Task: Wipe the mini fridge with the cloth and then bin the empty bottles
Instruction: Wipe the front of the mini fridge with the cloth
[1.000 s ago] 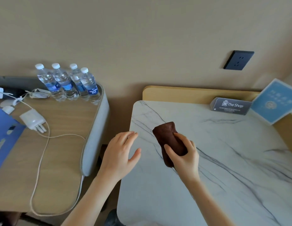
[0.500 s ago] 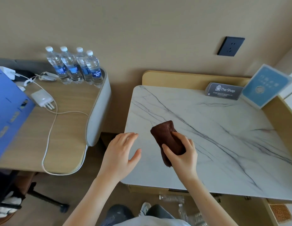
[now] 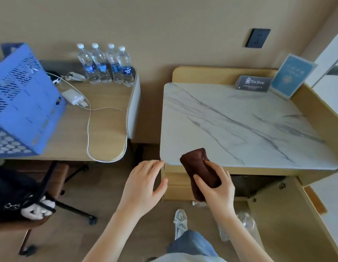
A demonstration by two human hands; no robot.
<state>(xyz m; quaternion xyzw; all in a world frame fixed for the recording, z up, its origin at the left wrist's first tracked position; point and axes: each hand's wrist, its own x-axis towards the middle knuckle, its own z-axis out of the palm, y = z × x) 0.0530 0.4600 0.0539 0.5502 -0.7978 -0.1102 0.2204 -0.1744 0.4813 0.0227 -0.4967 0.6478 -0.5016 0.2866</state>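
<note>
My right hand (image 3: 216, 188) grips a folded dark brown cloth (image 3: 197, 164) in front of the near left corner of the marble-topped cabinet (image 3: 240, 118). My left hand (image 3: 143, 183) hovers beside it with relaxed fingers, just off the cabinet's front left edge. Below the marble top the cabinet stands open, with a dark recess (image 3: 257, 184) inside; I cannot make out the fridge itself. Clear empty bottles (image 3: 245, 224) lie on the floor in front of the cabinet, another (image 3: 199, 203) partly hidden under my right hand.
A wooden desk (image 3: 105, 125) on the left carries several full water bottles (image 3: 105, 66), a white charger with cable (image 3: 73, 97) and a blue perforated crate (image 3: 22, 103). A chair (image 3: 32, 205) stands below it. A sign (image 3: 254, 83) and a blue card (image 3: 291, 75) stand at the cabinet's back.
The view has pulled back and tilted down, so both hands now sit off the marble top's front edge. The open cabinet, the floor and the bottles there have come into sight.
</note>
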